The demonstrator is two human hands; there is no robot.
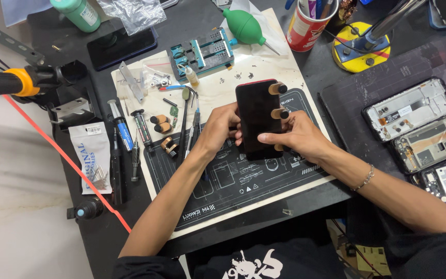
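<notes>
Both hands, left hand (pixel 222 129) and right hand (pixel 296 137), grip the black phone (pixel 257 119); its long axis runs away from the person.

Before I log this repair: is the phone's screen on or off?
Off. The phone shows a plain black screen, held between the left hand and right hand, with clamps on its right edge.

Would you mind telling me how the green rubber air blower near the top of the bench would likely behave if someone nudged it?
The green air blower lies on its side with a round bulb, so it would probably roll or pivot around its thin nozzle. It looks soft and hollow, so likely light and squashy. Its matte surface suggests it would not be slippery.
</notes>
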